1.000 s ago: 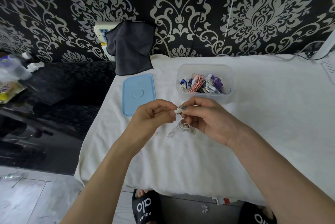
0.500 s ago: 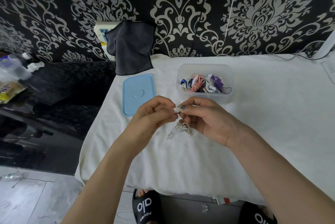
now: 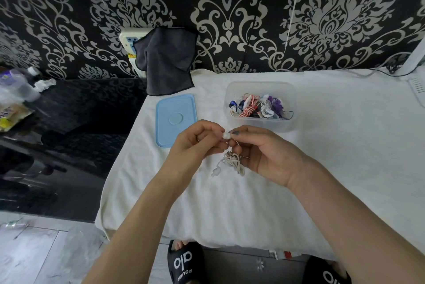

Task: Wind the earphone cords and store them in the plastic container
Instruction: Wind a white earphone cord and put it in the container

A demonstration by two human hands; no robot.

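A white earphone cord (image 3: 232, 161) hangs in a loose bundle between my hands, above the white cloth. My left hand (image 3: 197, 143) and my right hand (image 3: 264, 152) both pinch it near a white earbud (image 3: 226, 135) at the fingertips. One small piece of it dangles at the lower left of the bundle. Behind my hands stands the clear plastic container (image 3: 261, 90), open, with several wound cords in red, blue, white and purple inside.
The container's light-blue lid (image 3: 176, 119) lies flat to its left. A dark grey cloth (image 3: 166, 62) hangs against the patterned wall over a socket. The white-covered table (image 3: 345, 145) ends at the left beside a dark surface with clutter.
My hands stay close together and shift only slightly. The hanging bundle has drifted a little while the fingers work at the earbud.
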